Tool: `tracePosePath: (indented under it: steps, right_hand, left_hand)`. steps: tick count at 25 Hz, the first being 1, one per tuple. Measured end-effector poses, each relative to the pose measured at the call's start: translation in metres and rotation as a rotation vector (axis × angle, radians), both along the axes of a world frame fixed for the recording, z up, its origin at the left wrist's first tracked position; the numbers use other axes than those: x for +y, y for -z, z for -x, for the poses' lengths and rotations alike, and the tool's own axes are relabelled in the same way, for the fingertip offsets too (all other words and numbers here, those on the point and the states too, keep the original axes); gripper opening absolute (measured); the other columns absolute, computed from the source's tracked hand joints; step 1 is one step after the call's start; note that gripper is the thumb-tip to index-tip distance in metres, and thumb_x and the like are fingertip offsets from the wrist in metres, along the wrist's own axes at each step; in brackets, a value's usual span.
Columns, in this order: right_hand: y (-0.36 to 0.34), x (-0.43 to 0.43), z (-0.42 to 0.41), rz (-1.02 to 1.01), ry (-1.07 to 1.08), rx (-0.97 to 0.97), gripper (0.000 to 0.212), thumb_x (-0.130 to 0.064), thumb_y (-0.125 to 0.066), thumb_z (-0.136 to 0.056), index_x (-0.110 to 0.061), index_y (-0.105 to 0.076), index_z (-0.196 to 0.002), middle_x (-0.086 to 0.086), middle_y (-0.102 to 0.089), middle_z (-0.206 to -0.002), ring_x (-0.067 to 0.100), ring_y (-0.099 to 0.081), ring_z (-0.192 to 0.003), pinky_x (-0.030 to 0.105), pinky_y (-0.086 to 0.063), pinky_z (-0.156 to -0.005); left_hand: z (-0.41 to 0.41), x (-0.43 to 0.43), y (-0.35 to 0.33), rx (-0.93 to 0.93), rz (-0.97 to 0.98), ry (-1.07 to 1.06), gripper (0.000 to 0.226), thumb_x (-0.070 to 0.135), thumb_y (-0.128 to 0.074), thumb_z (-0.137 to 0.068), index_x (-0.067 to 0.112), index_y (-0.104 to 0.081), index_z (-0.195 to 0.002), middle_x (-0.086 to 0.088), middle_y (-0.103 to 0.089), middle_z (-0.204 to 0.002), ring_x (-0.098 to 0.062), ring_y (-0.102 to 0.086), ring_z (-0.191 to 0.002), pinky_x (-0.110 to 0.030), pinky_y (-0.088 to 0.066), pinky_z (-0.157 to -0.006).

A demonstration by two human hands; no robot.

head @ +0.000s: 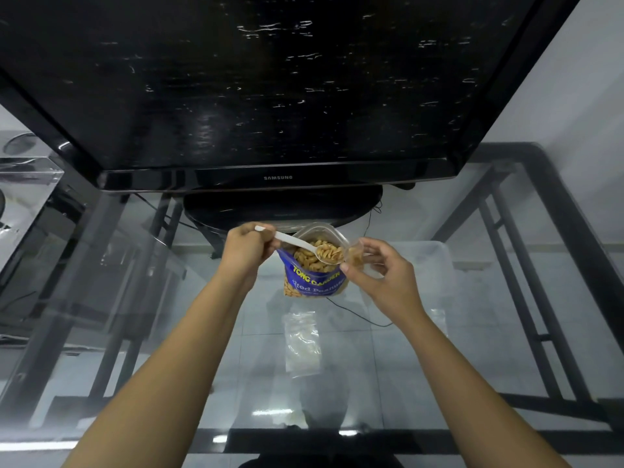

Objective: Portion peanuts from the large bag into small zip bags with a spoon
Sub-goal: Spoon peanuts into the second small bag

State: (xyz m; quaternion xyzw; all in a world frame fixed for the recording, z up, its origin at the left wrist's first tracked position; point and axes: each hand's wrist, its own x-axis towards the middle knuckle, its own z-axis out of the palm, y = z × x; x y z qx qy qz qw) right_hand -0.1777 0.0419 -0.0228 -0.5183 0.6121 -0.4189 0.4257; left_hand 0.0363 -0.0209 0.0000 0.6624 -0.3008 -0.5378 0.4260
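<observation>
Peanuts (329,254): loaded on spoon (297,243), gripped by left hand (248,246). Right hand (380,276) pinches small zip bag (358,256) open alongside. Next, likely: tip in.

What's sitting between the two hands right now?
In the head view, the open peanut bag stands between left hand and right hand, the spoon bowl over its mouth.

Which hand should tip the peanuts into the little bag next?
Probably the left hand. It already holds the spoon, loaded with peanuts, right beside the small bag. The right hand is busy holding that bag by the big bag.
</observation>
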Motion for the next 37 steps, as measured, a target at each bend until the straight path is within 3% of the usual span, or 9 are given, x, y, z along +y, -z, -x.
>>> tracePosePath:
  steps: [5,10,17,22,32,37]
  right_hand:
    - [-0.008,-0.009,0.002,0.095,-0.046,0.284,0.053,-0.032,-0.08,-0.068,-0.02,-0.058,-0.115,-0.006,-0.062,-0.106,0.008,-0.058,-0.093,0.01,-0.042,-0.075]
    - [-0.017,-0.021,-0.007,0.138,-0.123,0.43,0.051,-0.034,-0.079,-0.068,-0.016,-0.06,-0.112,-0.004,-0.061,-0.103,0.01,-0.055,-0.092,0.015,-0.043,-0.073]
    - [-0.02,-0.026,-0.025,0.204,-0.095,0.322,0.046,-0.031,-0.078,-0.068,-0.017,-0.061,-0.109,-0.012,-0.057,-0.095,0.003,-0.053,-0.088,0.011,-0.042,-0.072]
    - [-0.016,-0.027,-0.031,0.215,-0.088,0.282,0.045,-0.031,-0.078,-0.068,-0.018,-0.062,-0.108,-0.01,-0.062,-0.096,0.004,-0.056,-0.088,0.017,-0.048,-0.074]
    - [-0.016,-0.022,-0.038,0.291,0.022,0.105,0.046,-0.031,-0.079,-0.069,-0.018,-0.062,-0.11,-0.005,-0.068,-0.101,0.006,-0.063,-0.091,0.028,-0.054,-0.081]
    - [-0.018,-0.017,-0.039,0.322,0.087,0.007,0.043,-0.028,-0.079,-0.07,-0.017,-0.062,-0.108,-0.007,-0.068,-0.095,0.007,-0.064,-0.087,0.025,-0.054,-0.078]
  left_hand:
    - [-0.019,0.0,0.0,0.017,0.018,-0.044,0.018,0.001,-0.047,-0.09,0.007,-0.058,-0.078,-0.007,-0.054,-0.062,-0.013,-0.049,-0.055,-0.02,-0.042,-0.054]
    - [-0.028,-0.01,-0.028,0.044,0.093,-0.076,0.02,0.0,-0.047,-0.089,0.008,-0.059,-0.076,-0.005,-0.053,-0.06,-0.007,-0.051,-0.049,-0.014,-0.041,-0.047]
    - [-0.015,-0.019,-0.061,-0.101,0.203,0.122,0.021,0.005,-0.051,-0.088,0.015,-0.061,-0.073,-0.002,-0.059,-0.065,-0.008,-0.054,-0.057,-0.014,-0.042,-0.051]
    - [-0.003,-0.023,-0.074,-0.226,0.232,0.265,0.019,0.008,-0.052,-0.089,0.016,-0.063,-0.075,-0.003,-0.062,-0.069,-0.006,-0.056,-0.058,-0.013,-0.044,-0.054]
    - [0.012,-0.019,-0.086,-0.262,0.216,0.48,0.013,0.01,-0.056,-0.088,0.014,-0.067,-0.084,-0.002,-0.066,-0.075,-0.006,-0.059,-0.061,-0.011,-0.045,-0.054]
    - [0.012,-0.013,-0.105,-0.494,0.461,0.515,0.008,0.022,-0.06,-0.088,0.02,-0.068,-0.086,-0.001,-0.069,-0.074,-0.004,-0.063,-0.063,-0.016,-0.05,-0.062]
